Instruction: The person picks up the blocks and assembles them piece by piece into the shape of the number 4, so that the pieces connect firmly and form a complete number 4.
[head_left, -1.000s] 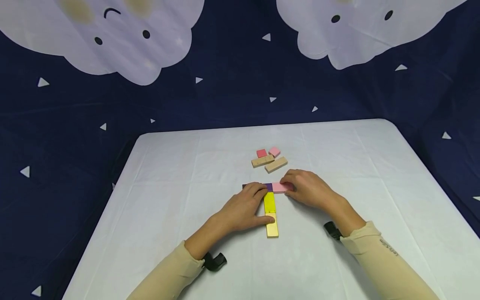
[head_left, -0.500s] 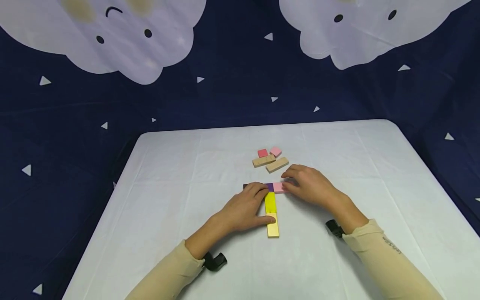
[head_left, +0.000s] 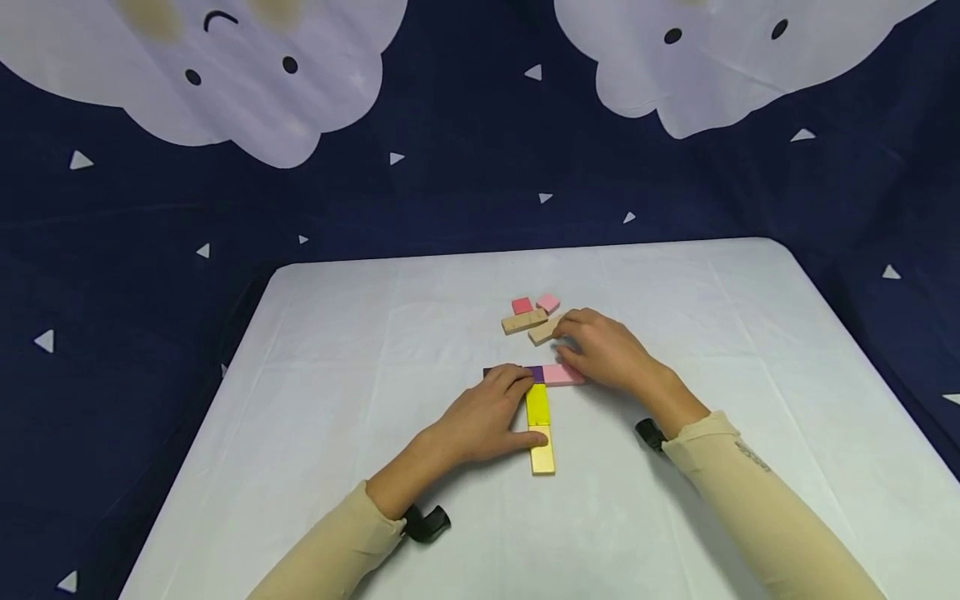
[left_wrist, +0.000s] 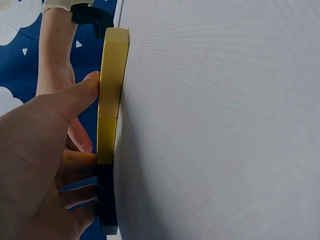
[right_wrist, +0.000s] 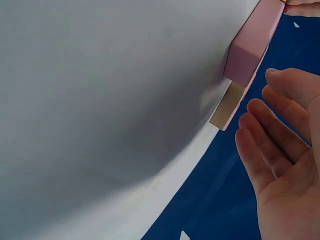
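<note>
A T-shape of flat blocks lies on the white table. Its stem is a yellow block (head_left: pixel 537 406) and a pale yellow block (head_left: pixel 542 460); its bar shows a purple block (head_left: pixel 536 374) and a pink block (head_left: pixel 563 375). My left hand (head_left: pixel 483 421) rests on it, thumb on the pale yellow block and outstretched fingertips along the dark bar, which they partly cover. Past the pink block, my right hand (head_left: pixel 607 354) has its fingers over the near plain wooden block (head_left: pixel 542 333). In the right wrist view those fingers are loosely bent with nothing between them.
Behind the T-shape, a second plain wooden block (head_left: pixel 519 322) lies beside a red block (head_left: pixel 522 306) and a small pink block (head_left: pixel 548 302). A dark blue cloud-print curtain (head_left: pixel 465 200) hangs behind the white table (head_left: pixel 360 317).
My right hand has let go of the pink block's right end and moved back toward the plain wooden blocks. My left hand has stayed on the T-shape.
</note>
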